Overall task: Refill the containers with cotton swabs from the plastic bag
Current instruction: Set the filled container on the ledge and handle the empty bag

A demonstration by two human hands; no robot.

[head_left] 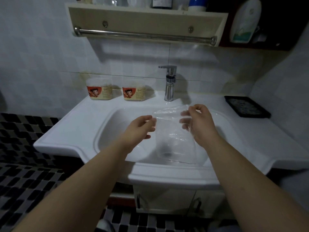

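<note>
White sink [66,131] set against pale wall tiles, with dark mosaic flooring below. A chrome faucet [169,82] is mounted at the rear rim, a black tray [247,106] lies at the right, and a shelf [147,15] is fixed above. The left container [99,89] and the right container [133,92] are placed side by side on the rear rim. Each is labelled with a cartoon figure on red, and the writing is too small to be read. The clear plastic bag [173,141] is held over the basin, grasped by the right hand [199,121]. The left hand [140,126] is curled at its edge; whether it grips the bag cannot be told.
</note>
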